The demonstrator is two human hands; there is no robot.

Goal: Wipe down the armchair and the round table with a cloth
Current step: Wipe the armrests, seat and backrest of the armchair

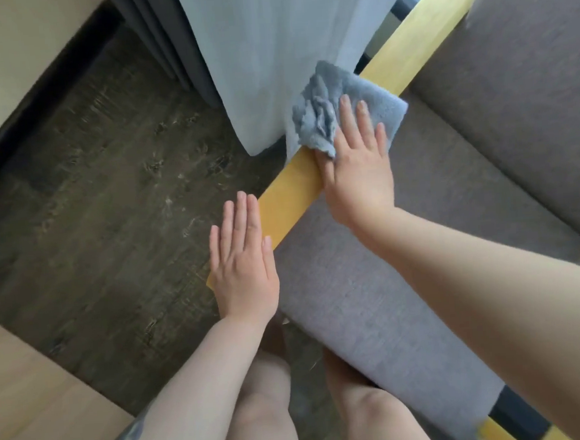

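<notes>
Right hand [357, 170] flat on cloth [369, 101] atop armchair [293, 188] armrest

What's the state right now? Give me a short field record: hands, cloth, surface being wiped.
right hand: flat, straight fingers pressing the cloth
cloth: blue-grey, draped over the wooden armrest
wooden armrest: yellow wood, left side of the armchair in this view
left hand: open, flat at the armrest's near end, holds nothing
seat cushion: grey fabric, bare
round table: not identifiable here

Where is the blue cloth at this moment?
In the head view, the blue cloth lies right of centre on the armchair's wooden armrest, under the fingers of the right hand, beside the pale curtain.
</notes>
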